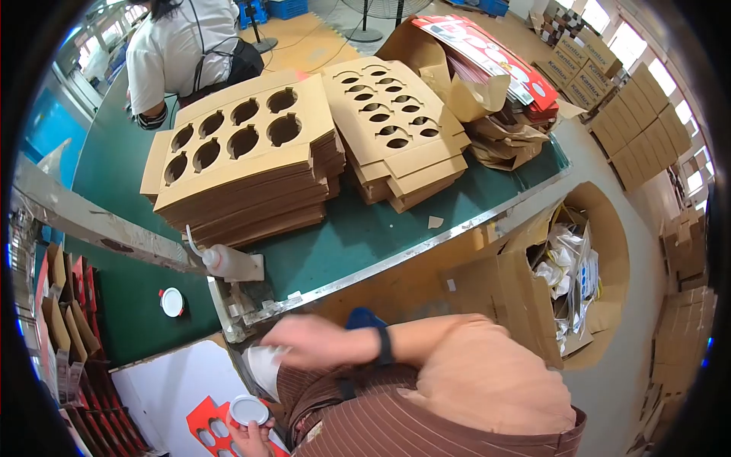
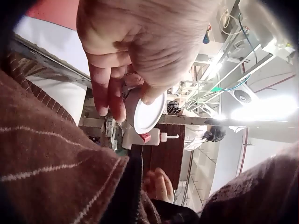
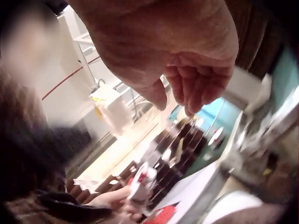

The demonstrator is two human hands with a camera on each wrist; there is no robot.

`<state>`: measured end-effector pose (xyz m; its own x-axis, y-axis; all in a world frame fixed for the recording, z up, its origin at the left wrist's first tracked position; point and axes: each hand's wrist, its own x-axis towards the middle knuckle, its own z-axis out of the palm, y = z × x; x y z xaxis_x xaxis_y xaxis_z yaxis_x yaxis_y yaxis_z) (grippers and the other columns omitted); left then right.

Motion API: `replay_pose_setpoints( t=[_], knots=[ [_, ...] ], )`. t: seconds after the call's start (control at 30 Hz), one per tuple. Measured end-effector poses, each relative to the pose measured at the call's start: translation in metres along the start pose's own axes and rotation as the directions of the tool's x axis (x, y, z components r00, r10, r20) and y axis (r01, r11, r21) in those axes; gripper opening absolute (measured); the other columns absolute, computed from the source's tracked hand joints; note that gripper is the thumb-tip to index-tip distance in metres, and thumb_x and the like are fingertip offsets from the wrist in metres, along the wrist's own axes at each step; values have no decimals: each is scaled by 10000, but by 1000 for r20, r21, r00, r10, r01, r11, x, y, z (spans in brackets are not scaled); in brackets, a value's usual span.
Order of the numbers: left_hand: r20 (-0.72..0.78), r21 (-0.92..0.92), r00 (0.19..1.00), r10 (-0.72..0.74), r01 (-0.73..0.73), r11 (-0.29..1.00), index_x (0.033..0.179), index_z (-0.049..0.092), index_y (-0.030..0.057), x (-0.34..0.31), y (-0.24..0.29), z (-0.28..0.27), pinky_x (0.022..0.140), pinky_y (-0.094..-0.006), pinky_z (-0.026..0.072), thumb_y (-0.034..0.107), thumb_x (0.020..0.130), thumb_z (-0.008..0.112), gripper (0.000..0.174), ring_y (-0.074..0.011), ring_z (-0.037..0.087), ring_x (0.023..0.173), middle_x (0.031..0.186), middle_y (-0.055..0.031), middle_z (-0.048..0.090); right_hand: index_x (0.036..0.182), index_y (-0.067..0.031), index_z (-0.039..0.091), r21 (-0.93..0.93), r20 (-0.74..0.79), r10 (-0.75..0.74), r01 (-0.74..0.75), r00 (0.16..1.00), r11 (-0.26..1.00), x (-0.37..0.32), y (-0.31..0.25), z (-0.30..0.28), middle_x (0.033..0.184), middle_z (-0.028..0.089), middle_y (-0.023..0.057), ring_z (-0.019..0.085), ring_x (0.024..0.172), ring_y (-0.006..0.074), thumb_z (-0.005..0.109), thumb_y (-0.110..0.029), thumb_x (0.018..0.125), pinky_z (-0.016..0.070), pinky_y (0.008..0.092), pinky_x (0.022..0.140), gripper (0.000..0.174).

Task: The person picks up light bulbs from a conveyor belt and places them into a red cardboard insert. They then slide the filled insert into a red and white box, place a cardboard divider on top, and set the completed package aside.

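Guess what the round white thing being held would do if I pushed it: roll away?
The round white thing might roll if stood on edge, since its outline is round, though the red tab there could make it bump. It is probably light, as the left grip alone holds it.

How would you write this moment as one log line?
left hand: holds jar | right hand: holds nothing | second jar: on green table | red card: on white board
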<state>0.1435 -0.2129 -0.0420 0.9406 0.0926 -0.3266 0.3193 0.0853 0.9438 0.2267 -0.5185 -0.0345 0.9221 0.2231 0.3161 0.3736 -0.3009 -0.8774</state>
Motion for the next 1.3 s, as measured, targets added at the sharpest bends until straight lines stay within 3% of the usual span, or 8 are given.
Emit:
replay_pose_setpoints(
  t=[0.03, 0.07, 0.17, 0.37, 0.57, 1.0, 1.1, 1.3],
  knots=[
    [-7, 0, 999, 32, -32, 999, 1340, 301, 77, 2, -2, -2, 648, -351, 561, -13, 902, 435, 466, -200, 602, 792, 1146, -128, 528, 970, -46, 628, -64, -17, 163, -164, 986, 984, -6, -1, -33, 892, 622, 150, 585, 876, 335, 621, -178, 779, 477, 417, 777, 232],
    [-8, -3, 1000, 25, -25, 1000, 1340, 301, 77, 2, -1, -5, 648, -351, 561, -13, 902, 435, 466, -200, 602, 792, 1146, -128, 528, 919, -45, 626, -244, -281, 23, -95, 959, 965, -20, 18, -55, 876, 619, 148, 584, 847, 332, 603, -144, 786, 481, 414, 758, 168],
    [-22, 43, 1000, 14, -14, 999, 1319, 315, 66, 4, -1, -10, 651, -330, 554, 41, 921, 452, 421, -164, 585, 696, 1063, -101, 552, 866, -53, 614, -584, -522, -39, -324, 852, 744, -60, 48, -138, 829, 606, 123, 568, 813, 307, 610, -98, 768, 475, 397, 746, 108],
    [-16, 56, 1000, 9, -8, 998, 1322, 311, 67, 12, 0, -12, 660, -335, 546, 43, 929, 448, 416, -157, 580, 664, 1048, -99, 548, 912, -27, 635, -529, -748, 362, -829, 556, 178, -129, 95, -213, 969, 580, 163, 533, 959, 339, 738, -188, 703, 466, 407, 837, 283],
    [-80, 51, 997, 5, -1, 999, 1335, 297, 73, 5, 4, -14, 646, -326, 540, 48, 926, 459, 441, -157, 575, 685, 1066, -107, 540, 932, -32, 647, -399, -762, 438, -879, 477, 262, -136, 119, -220, 943, 609, 170, 594, 918, 330, 755, -163, 668, 487, 401, 798, 314],
    [-152, 0, 986, -70, 71, 997, 1321, 296, 82, 0, 2, -24, 646, -345, 547, 28, 902, 479, 461, -195, 590, 676, 1106, -109, 539, 807, -37, 659, -434, -632, 552, -839, 544, 329, -122, 118, -242, 884, 623, 168, 613, 835, 338, 707, -175, 701, 495, 400, 745, 180],
    [-159, 15, 985, -61, 64, 998, 1318, 300, 80, -1, 0, -26, 636, -338, 540, 21, 902, 461, 449, -181, 574, 680, 1086, -115, 533, 765, -57, 665, -549, -597, 489, -768, 636, 330, -133, 143, -243, 881, 610, 176, 606, 838, 355, 675, -148, 713, 495, 410, 752, 106],
    [-121, 100, 992, -29, 42, 994, 1348, 285, 71, 7, 5, -22, 601, -285, 527, 68, 923, 454, 458, -153, 575, 684, 1013, -97, 550, 861, -42, 639, -458, -719, 394, -817, 572, 351, -127, 125, -223, 929, 583, 205, 590, 877, 390, 628, -78, 730, 497, 435, 789, 136]
  ],
)
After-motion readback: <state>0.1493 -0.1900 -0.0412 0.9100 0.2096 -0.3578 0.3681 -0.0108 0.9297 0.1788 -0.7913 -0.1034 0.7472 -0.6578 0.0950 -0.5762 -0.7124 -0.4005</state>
